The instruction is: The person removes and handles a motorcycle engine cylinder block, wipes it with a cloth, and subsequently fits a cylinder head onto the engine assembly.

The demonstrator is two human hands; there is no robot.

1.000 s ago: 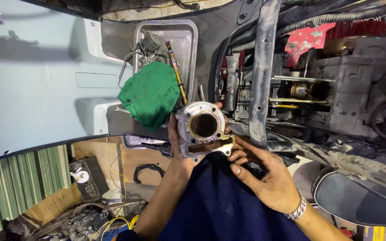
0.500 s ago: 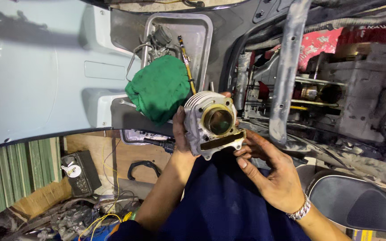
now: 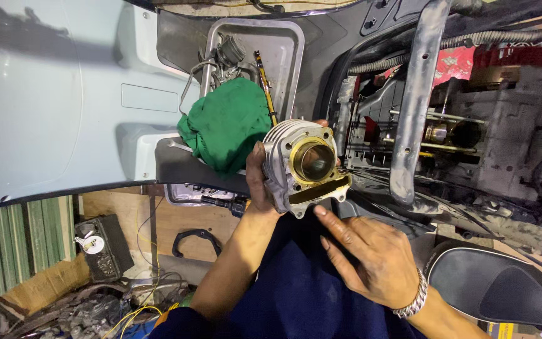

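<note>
Cylinder block sits gripped in my left hand, off the engine beyond it, so refitting looks undone. My right hand is open, fingers touching the block's lower edge, green rag just past the left.

The finned, silver-grey metal engine cylinder, with a brass-coloured round bore facing the camera and bolt-holed corners on its flat face, is held up tilted in mid-air just beside the opened scooter frame.
</note>
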